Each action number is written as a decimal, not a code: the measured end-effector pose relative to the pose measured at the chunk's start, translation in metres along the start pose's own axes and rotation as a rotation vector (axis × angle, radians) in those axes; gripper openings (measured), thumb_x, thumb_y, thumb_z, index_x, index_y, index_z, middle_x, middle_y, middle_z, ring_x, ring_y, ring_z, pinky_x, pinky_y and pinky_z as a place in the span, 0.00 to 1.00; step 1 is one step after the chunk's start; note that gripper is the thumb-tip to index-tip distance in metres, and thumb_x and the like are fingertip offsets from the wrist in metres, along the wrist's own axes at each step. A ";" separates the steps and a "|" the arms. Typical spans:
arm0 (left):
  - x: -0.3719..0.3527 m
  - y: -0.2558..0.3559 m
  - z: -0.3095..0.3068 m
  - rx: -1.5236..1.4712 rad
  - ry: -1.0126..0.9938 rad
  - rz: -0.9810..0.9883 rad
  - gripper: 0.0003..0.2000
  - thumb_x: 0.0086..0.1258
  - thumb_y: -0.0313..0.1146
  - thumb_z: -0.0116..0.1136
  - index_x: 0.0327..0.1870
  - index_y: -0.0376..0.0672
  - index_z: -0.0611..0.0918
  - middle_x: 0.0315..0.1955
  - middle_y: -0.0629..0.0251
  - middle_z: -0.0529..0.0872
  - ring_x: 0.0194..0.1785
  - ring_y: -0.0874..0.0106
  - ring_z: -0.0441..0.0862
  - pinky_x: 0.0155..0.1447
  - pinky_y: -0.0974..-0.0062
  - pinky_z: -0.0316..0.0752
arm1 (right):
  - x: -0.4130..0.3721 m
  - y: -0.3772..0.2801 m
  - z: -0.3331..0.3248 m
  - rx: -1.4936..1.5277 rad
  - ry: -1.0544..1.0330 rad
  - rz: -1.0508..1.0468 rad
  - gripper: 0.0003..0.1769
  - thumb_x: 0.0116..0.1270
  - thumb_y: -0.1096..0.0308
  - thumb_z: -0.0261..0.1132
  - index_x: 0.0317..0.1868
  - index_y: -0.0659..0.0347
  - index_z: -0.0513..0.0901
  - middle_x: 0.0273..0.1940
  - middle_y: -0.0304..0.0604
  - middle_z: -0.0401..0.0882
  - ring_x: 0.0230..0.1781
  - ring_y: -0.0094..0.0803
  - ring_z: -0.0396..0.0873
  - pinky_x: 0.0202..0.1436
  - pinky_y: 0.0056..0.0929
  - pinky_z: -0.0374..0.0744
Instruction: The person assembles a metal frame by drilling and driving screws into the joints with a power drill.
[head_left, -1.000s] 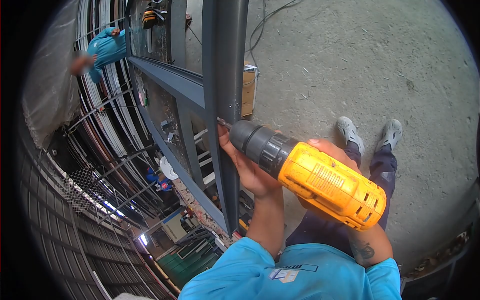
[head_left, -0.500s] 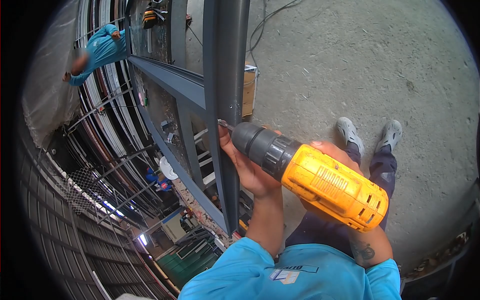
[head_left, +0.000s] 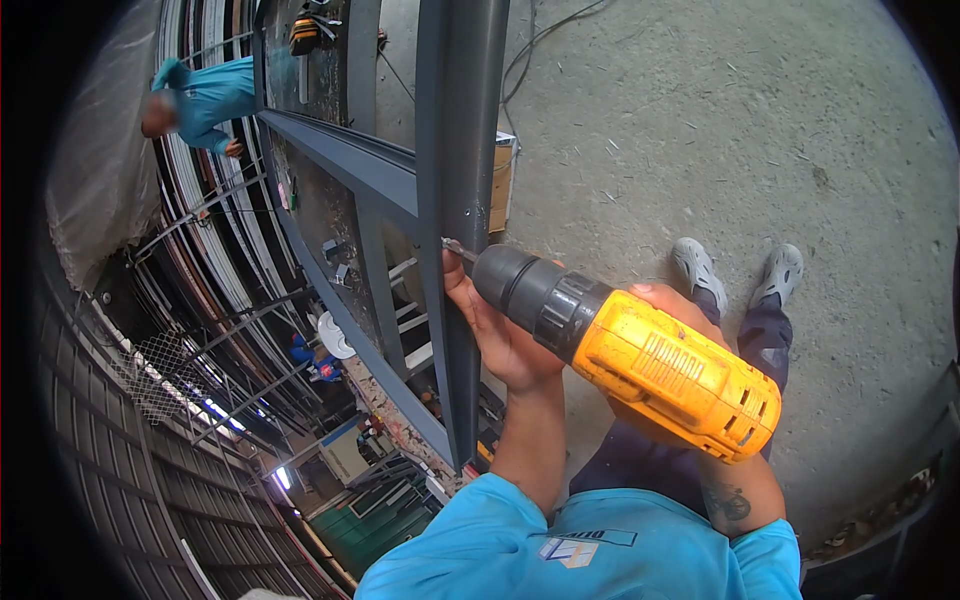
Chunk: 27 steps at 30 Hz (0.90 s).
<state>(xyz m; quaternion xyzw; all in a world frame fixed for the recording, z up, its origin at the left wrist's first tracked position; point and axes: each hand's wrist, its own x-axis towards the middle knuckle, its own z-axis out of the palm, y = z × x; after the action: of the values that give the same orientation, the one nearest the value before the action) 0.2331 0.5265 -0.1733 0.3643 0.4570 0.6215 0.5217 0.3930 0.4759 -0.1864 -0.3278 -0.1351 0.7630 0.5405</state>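
Note:
In my right hand [head_left: 668, 303] is a yellow and black cordless drill [head_left: 680, 375], gripped from below; most of that hand is behind the body. The drill lies tilted, its black chuck [head_left: 510, 275] pointing up and left. Its bit [head_left: 458, 249] meets the edge of a dark grey metal frame bar [head_left: 455, 130]. My left hand [head_left: 510, 345] is curled beneath and behind the chuck, one digit reaching up against the bar beside the bit tip. The chuck hides its other fingers, so what they hold cannot be made out. A small hole or screw [head_left: 467, 211] shows on the bar.
A grey crossbar [head_left: 340, 160] joins the upright bar. Behind the frame stands a co-worker in a blue shirt [head_left: 215, 95], near racks of long profiles [head_left: 215, 190]. A cardboard box [head_left: 502, 185] and a black cable [head_left: 530, 50] lie on the concrete floor [head_left: 720, 120].
The co-worker has turned and lowered an arm. The view has shifted slightly, and the drill, bar and both my hands appear a little further right. The bit stays at the same spot on the bar.

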 end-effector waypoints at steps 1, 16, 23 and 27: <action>0.000 0.001 0.001 -0.008 0.022 -0.019 0.20 0.78 0.44 0.40 0.68 0.59 0.64 0.43 0.60 0.76 0.39 0.69 0.75 0.48 0.62 0.73 | 0.000 0.000 -0.001 0.000 0.000 0.066 0.31 0.58 0.73 0.71 0.62 0.61 0.72 0.50 0.44 0.81 0.48 0.29 0.82 0.52 0.23 0.79; -0.002 0.001 -0.002 0.111 -0.011 -0.004 0.25 0.75 0.46 0.45 0.69 0.52 0.59 0.50 0.60 0.77 0.47 0.68 0.79 0.51 0.62 0.77 | -0.002 0.000 0.005 -0.539 -0.005 -0.363 0.27 0.59 0.70 0.69 0.59 0.63 0.72 0.44 0.46 0.81 0.43 0.32 0.81 0.47 0.27 0.80; -0.001 0.001 -0.005 -0.014 0.014 -0.068 0.23 0.77 0.39 0.45 0.70 0.50 0.59 0.44 0.69 0.73 0.45 0.79 0.69 0.52 0.78 0.64 | 0.001 0.006 0.010 -0.557 -0.013 -0.500 0.35 0.54 0.80 0.68 0.64 0.62 0.68 0.47 0.46 0.78 0.44 0.32 0.81 0.50 0.28 0.79; -0.001 -0.002 -0.007 -0.024 0.006 -0.016 0.22 0.78 0.38 0.44 0.70 0.48 0.61 0.40 0.72 0.71 0.41 0.81 0.67 0.47 0.80 0.62 | -0.009 0.010 0.012 0.013 -0.029 -0.146 0.40 0.52 0.80 0.69 0.66 0.61 0.62 0.49 0.44 0.75 0.48 0.35 0.78 0.53 0.31 0.76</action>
<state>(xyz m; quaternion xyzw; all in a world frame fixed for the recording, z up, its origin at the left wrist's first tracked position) 0.2275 0.5242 -0.1777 0.3526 0.4541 0.6239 0.5294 0.3800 0.4657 -0.1795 -0.3024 -0.1613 0.7271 0.5949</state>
